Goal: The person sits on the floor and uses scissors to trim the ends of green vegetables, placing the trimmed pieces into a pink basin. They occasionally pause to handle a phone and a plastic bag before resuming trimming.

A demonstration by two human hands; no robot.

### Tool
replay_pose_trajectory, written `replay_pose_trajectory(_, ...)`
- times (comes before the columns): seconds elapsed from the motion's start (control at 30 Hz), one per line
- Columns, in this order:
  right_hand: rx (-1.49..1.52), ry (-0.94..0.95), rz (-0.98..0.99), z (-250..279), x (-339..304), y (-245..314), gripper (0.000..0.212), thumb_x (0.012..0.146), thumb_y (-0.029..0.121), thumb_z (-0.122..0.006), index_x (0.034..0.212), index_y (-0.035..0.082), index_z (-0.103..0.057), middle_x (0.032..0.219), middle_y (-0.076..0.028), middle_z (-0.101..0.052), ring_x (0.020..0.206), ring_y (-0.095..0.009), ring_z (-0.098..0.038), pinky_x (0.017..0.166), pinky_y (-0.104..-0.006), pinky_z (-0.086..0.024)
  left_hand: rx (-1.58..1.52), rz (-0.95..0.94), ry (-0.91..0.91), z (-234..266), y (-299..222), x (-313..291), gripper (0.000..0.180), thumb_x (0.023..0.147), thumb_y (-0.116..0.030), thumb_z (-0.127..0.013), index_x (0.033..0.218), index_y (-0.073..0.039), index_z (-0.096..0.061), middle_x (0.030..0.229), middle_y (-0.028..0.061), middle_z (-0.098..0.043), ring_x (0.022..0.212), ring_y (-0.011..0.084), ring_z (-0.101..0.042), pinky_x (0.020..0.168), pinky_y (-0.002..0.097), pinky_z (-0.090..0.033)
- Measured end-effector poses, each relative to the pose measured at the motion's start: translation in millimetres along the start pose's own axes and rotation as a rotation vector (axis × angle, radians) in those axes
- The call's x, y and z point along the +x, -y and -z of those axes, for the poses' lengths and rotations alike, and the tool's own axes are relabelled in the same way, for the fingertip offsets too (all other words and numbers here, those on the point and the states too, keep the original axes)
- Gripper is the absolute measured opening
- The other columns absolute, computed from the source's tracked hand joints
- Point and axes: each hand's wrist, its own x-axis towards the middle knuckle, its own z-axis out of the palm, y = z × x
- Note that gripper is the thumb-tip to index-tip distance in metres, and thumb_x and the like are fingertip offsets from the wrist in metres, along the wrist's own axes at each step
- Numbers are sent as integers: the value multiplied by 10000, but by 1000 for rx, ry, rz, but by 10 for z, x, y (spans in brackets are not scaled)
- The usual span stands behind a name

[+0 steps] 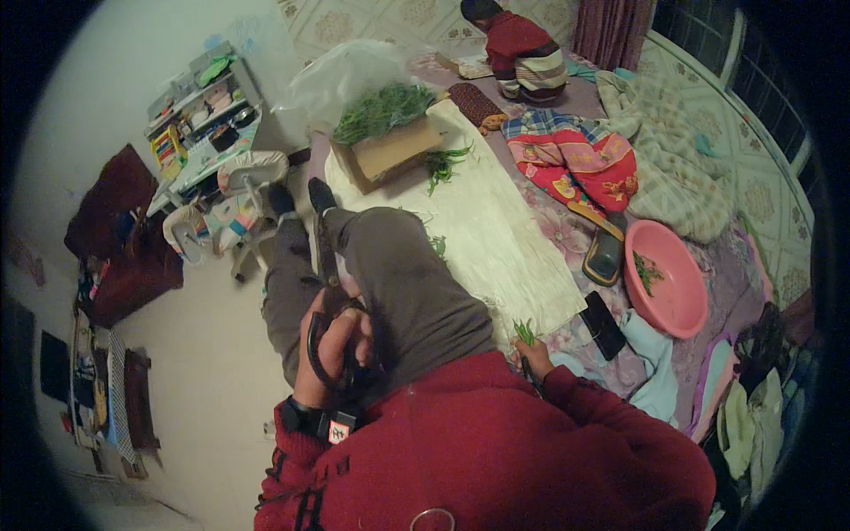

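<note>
My left hand is closed around the black handles of a large pair of scissors, whose blades point away from me over my lap. To the right of my hip, my right hand grips a small bunch of green leafy stems, their tips sticking out above the fingers. On the bed beyond my legs, a cardboard box holds a clear plastic bag with a heap of greens. Loose sprigs lie beside it on a pale cloth. Some greens also sit inside a pink basin.
A black phone and a dark oval object with a tan strap lie near the basin. Another person crouches at the bed's far end. Red patterned bedding lies on the right. A cluttered desk stands at left.
</note>
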Motion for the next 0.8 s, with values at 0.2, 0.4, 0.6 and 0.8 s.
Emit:
replay_pose_trajectory(0.2,142,42,-81,-12,-13,40,218,843,233,-521,728,54,-474,496,-65,-474,384,-155,-448,380,-284,-387,-30,59,29,1,95,99,273,827,-114,-474,1076,-16,-420,672,65,-530,432,121,-457,393,237,-370)
replay_pose_trajectory(0.4,92,43,-23,-19,51,22,231,843,226,-502,703,47,-461,487,-68,-473,360,-158,-437,347,-294,-375,16,31,6,66,114,66,259,817,-136,-479,1054,-37,-442,667,62,-529,431,118,-449,389,236,-369)
replay_pose_trajectory(0.6,67,32,-72,-16,-1,67,206,818,240,-525,730,53,-520,533,-50,-533,422,-112,-467,405,-257,-376,49,2,20,76,84,-26,274,808,-135,-479,1057,-30,-440,650,58,-528,434,117,-454,392,235,-364)
replay_pose_trajectory(0.8,73,-2,-3,-51,11,55,198,838,207,-487,714,54,-479,512,-46,-483,365,-147,-455,340,-276,-384,9,2,-15,90,63,-114,289,813,-152,-484,1069,-29,-432,662,66,-525,426,118,-444,387,233,-356)
